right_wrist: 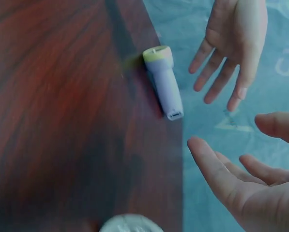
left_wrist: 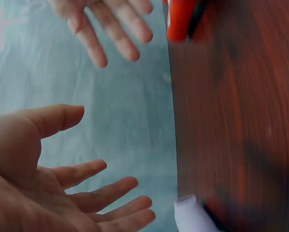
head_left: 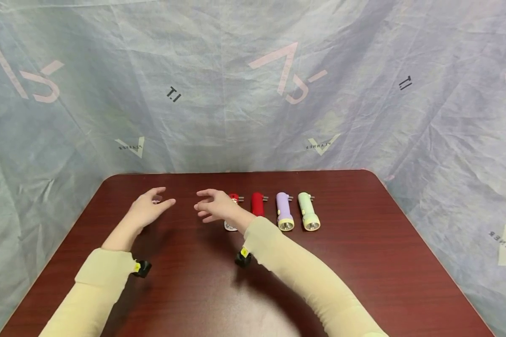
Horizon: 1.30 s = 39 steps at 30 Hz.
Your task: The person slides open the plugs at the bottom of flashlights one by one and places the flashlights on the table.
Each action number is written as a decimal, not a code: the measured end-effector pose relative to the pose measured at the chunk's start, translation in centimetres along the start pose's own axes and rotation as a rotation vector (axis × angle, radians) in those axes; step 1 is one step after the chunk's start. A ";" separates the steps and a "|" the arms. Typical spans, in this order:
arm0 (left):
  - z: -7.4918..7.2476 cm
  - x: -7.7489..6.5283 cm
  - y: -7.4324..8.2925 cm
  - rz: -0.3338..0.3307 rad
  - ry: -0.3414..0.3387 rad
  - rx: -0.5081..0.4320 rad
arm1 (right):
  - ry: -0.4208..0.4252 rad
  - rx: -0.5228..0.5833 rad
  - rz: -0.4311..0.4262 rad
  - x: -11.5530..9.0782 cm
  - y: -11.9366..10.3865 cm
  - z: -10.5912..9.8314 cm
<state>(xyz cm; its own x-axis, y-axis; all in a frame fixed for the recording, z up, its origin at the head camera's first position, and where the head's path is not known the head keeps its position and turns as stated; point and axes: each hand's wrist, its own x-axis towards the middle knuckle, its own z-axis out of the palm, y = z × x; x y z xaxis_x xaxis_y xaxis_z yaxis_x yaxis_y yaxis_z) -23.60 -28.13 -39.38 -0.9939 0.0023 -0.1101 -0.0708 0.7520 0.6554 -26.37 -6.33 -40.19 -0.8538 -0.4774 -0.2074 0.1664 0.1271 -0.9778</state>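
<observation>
My left hand (head_left: 145, 209) hovers over the left of the table, its fingers loosely spread and nothing in its grasp. A lavender flashlight with a yellow head (right_wrist: 164, 82) lies near it in the right wrist view; the hand mostly hides it in the head view. My right hand (head_left: 219, 206) is held in the air, fingers relaxed and apart, partly covering a red-and-white flashlight (head_left: 232, 226). To its right lie a red flashlight (head_left: 257, 204), a second lavender flashlight (head_left: 283, 206) and a pale green one (head_left: 307, 208), prongs pointing right.
The dark red wooden table (head_left: 185, 290) has rounded back corners. A grey-white printed cloth (head_left: 223, 107) hangs behind it and along both sides. Small black wrist cameras (head_left: 142, 268) sit at both cream sleeves (head_left: 101, 290).
</observation>
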 end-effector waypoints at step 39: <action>-3.5 2.4 -11.4 -0.301 -0.251 -0.415 | 0.082 0.559 0.151 3.8 6.6 8.6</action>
<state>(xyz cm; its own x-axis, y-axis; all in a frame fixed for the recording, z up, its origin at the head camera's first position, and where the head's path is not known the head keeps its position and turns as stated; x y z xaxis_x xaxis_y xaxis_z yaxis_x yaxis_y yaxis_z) -25.48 -39.02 -44.56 -0.8781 0.0230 -0.4780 -0.4250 0.4217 0.8010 -24.26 -14.80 -47.71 -0.8320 -0.4179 -0.3649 0.5054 -0.2996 -0.8092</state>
